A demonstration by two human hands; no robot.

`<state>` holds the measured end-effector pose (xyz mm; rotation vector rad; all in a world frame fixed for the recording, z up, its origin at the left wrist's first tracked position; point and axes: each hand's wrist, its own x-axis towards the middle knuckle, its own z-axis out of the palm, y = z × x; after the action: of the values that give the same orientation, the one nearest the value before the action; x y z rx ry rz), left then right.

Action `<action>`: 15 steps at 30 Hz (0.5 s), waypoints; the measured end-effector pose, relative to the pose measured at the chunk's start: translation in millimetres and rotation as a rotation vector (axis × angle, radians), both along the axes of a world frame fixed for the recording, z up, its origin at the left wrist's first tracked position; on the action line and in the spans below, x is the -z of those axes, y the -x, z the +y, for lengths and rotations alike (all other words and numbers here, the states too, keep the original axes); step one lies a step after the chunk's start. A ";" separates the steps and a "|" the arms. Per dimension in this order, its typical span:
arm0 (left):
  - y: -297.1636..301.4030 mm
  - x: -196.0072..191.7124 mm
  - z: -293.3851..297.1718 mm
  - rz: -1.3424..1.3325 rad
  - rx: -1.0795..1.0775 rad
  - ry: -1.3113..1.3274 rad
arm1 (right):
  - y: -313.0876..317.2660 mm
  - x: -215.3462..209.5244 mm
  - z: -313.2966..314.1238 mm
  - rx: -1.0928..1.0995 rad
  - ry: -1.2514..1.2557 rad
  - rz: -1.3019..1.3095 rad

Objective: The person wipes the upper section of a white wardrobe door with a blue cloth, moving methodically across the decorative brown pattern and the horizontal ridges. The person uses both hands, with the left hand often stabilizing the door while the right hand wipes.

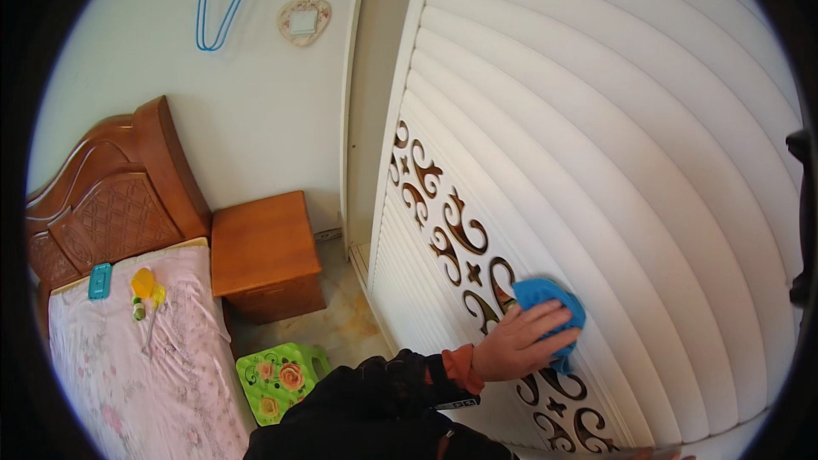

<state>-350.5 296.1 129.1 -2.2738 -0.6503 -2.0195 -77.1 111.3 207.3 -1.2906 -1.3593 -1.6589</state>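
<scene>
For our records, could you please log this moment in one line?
hand: on blue cloth; cloth: against white ribbed panel; nearby: patterned cutouts

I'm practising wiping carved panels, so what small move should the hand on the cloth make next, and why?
Probably slide the blue cloth a little way up along the scrollwork: the hand lies spread over it, seemingly pressing it against the white door, and the cloth overlaps only part of that band, with more openwork uncovered above.

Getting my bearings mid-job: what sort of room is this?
Most likely a bedroom: there is a bed with a carved wooden headboard, and a wooden nightstand beside it.
</scene>
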 end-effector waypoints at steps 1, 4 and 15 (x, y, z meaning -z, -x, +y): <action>2.5 -7.5 5.5 -0.029 -0.005 -0.037 | -2.3 -7.2 -0.3 0.017 -0.002 -0.029; 20.8 -29.2 31.3 -0.011 -0.065 -0.060 | -7.6 -27.4 2.7 0.093 -0.013 -0.072; 171.1 -81.4 193.2 -0.531 -0.417 0.206 | -32.9 -74.6 0.1 0.317 -0.014 -0.010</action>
<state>-521.5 489.2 210.5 -1.4776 -1.2890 -2.4049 -44.2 111.4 281.9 -1.5539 -1.1928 -1.8806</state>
